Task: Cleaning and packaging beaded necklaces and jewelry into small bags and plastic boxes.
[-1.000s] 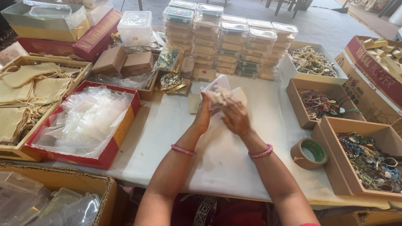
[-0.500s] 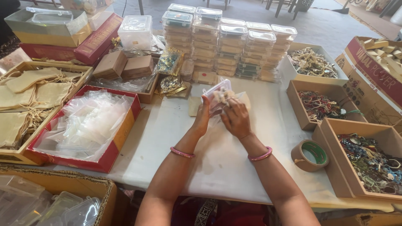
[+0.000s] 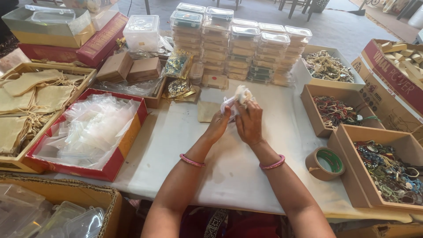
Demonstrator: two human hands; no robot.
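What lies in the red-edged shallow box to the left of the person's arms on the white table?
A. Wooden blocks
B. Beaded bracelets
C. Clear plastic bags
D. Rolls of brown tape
C: the red-edged shallow box is heaped with clear plastic bags, while the only roll of brown tape sits on the white table by the right hand.

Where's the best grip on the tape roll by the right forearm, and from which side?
The tape roll lies flat on the white table, hole up, just right of the right forearm. Probably best from above: one finger in the open core, thumb on the outer wall nearest the person. The brown box crowds its right side, so a grip from the right looks blocked.
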